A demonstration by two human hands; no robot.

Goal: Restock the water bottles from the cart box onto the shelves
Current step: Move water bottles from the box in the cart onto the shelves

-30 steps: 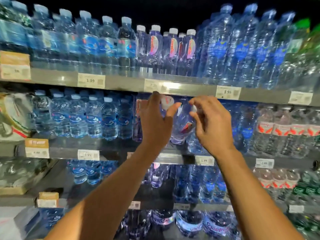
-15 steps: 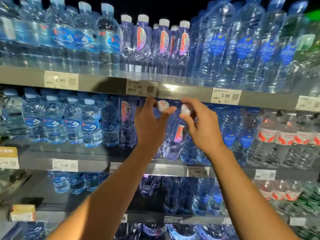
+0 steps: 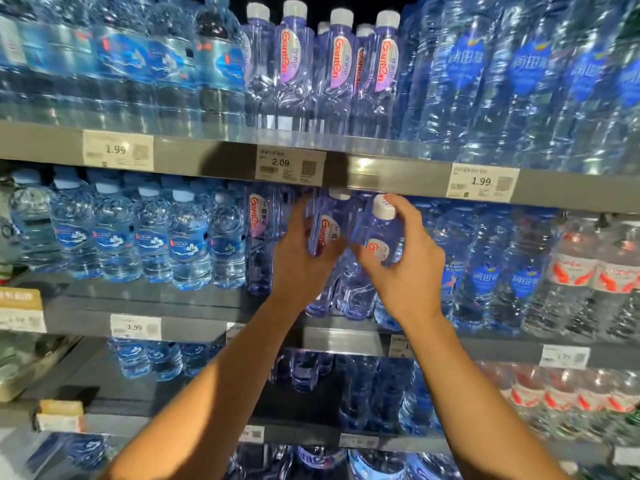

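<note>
Two clear violet-tinted water bottles with white caps and pink oval labels sit tilted at the front of the middle shelf [image 3: 194,308]. The left hand [image 3: 301,261] wraps curled fingers around the left bottle [image 3: 325,230]; the right hand [image 3: 405,268] grips the right bottle [image 3: 379,233], thumb near its cap. A 2.09 price tag [image 3: 290,167] hangs above.

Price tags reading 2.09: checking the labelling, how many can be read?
1: the 2.09 tag on the upper shelf rail, under the purple bottles, above the hands. Several lower tags are too blurred to read.
</note>
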